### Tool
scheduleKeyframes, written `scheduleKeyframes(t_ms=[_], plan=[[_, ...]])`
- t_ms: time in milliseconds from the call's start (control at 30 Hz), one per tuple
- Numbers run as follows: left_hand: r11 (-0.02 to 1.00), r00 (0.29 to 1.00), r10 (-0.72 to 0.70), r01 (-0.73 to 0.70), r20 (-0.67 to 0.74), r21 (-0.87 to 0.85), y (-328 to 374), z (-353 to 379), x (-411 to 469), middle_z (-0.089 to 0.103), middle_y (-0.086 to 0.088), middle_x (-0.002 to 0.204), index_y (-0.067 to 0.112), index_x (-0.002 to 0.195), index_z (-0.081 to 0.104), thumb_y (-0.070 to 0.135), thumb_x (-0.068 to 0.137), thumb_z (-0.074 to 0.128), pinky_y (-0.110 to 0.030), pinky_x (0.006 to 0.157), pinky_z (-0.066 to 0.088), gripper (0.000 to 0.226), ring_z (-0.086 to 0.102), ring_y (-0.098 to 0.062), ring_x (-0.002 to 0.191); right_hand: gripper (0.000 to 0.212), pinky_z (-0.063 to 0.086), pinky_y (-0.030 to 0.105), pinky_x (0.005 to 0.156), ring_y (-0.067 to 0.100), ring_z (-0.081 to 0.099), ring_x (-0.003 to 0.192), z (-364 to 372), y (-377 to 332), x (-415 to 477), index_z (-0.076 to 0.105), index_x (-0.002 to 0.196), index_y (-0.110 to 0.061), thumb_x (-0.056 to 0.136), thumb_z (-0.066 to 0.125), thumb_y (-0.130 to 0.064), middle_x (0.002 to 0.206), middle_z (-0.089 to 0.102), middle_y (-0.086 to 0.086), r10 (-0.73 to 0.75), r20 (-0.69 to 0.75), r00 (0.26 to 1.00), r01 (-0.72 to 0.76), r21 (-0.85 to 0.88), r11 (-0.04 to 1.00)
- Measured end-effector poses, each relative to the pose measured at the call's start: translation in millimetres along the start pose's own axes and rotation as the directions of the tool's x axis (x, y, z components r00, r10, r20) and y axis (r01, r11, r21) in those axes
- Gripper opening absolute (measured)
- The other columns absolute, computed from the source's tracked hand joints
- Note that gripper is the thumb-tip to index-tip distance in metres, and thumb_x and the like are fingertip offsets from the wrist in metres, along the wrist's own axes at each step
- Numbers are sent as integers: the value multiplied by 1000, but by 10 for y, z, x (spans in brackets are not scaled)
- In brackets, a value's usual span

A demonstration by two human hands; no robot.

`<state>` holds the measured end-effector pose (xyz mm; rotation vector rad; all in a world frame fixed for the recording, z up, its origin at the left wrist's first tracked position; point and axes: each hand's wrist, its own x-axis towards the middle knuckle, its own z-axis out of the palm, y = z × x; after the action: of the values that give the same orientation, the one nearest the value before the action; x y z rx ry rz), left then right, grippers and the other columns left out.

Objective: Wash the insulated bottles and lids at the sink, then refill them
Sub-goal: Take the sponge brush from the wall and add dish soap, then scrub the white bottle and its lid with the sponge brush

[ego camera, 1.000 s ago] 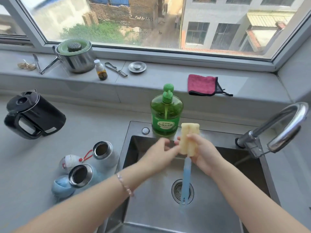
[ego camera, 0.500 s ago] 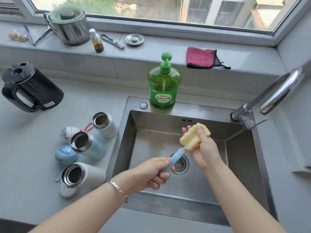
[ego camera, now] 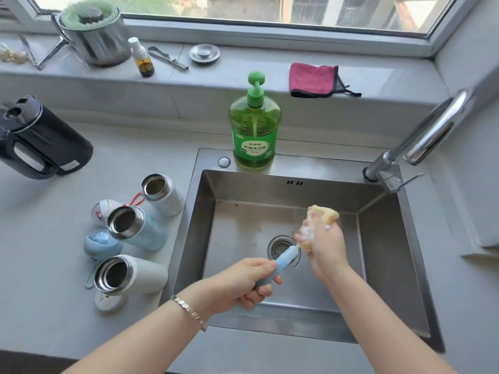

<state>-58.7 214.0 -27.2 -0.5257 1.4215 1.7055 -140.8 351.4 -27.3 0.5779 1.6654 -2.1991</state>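
Over the steel sink [ego camera: 383, 265] my left hand [ego camera: 243, 282] grips the blue handle [ego camera: 285, 259] of a bottle brush. My right hand [ego camera: 325, 247] squeezes its yellow sponge head [ego camera: 326, 213], with white foam between the fingers. Three open insulated bottles stand on the counter left of the sink: a white one at the back [ego camera: 162, 194], a light blue one [ego camera: 136, 228] in the middle and a pale grey one [ego camera: 129, 275] in front. Their lids lie beside them: a white lid with a red loop [ego camera: 104, 210], a blue lid [ego camera: 100, 245] and a white lid [ego camera: 110, 302].
A green dish soap pump bottle [ego camera: 253, 130] stands on the sink's back rim. The chrome tap [ego camera: 421, 139] arches at the right. A black kettle [ego camera: 40, 141] sits far left. On the sill are a steel pot [ego camera: 94, 36], a small dropper bottle [ego camera: 141, 58] and a pink cloth [ego camera: 314, 79].
The brush went from upright to slanted low over the drain. My left hand slid down to the handle's end. My right hand now squeezes the sponge head, and foam has appeared.
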Motion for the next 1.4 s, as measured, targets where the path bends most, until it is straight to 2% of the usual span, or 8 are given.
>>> scheduleKeyframes(t_ms=[267,433,800,900,1033,1133,1267,1400], plan=[[998,999,42,-41,-24,55,-12,-52,11,39,8,49,19,81,51,35,101,34,-17,40,16,30,22,-5,38,22,55,26,61,13,66,66,-100,-30,-57,49,118,-20,97,44,-14,81,63,1,11,49,999,-14,76,997],[992,999,38,-39,13,118,-47,-36,-16,41,7,50,19,79,51,33,101,35,-14,38,19,31,26,-4,37,25,47,21,47,12,59,43,-172,-11,-90,53,91,-10,99,40,-30,45,58,1,0,-70,998,-9,-133,991],[990,995,86,-80,-51,112,-196,112,-115,46,9,48,19,78,53,32,100,37,-15,37,20,30,30,-3,37,37,52,33,66,18,66,60,-265,72,-187,54,88,-10,97,38,-42,70,63,8,223,-82,972,-221,29,975],[995,989,97,-97,-115,0,-238,156,-121,48,8,50,18,77,52,34,100,37,-13,37,24,32,32,-4,38,25,48,36,88,23,61,88,-226,126,-318,59,105,0,92,54,-21,96,63,13,308,133,942,-302,-58,951],[995,971,90,-96,-223,-17,-244,226,-199,51,-1,63,13,78,56,32,100,39,-17,45,40,34,45,-6,45,10,53,31,80,21,64,79,-114,167,-430,60,97,1,89,55,-2,89,66,12,177,134,975,-129,-303,944],[889,814,319,-78,-487,451,-337,31,-390,57,-4,84,8,91,62,32,97,42,-26,68,44,32,54,-15,70,10,57,33,65,25,65,71,-84,161,-388,59,87,-10,88,55,0,82,66,14,100,110,989,-42,-439,898],[391,209,851,361,-482,847,-636,-570,-806,63,-8,91,10,87,65,24,77,54,-34,66,50,20,60,-29,80,8,52,40,71,31,64,72,-132,227,-324,61,81,-13,82,60,-6,74,68,11,14,209,978,148,-737,660],[491,171,742,520,-648,699,-844,-902,-1009,61,-14,77,3,83,61,10,59,83,-38,58,48,33,61,-35,71,6,45,23,55,23,60,58,-177,321,-336,58,78,-13,82,62,-10,67,64,8,1,275,962,244,-857,454]])
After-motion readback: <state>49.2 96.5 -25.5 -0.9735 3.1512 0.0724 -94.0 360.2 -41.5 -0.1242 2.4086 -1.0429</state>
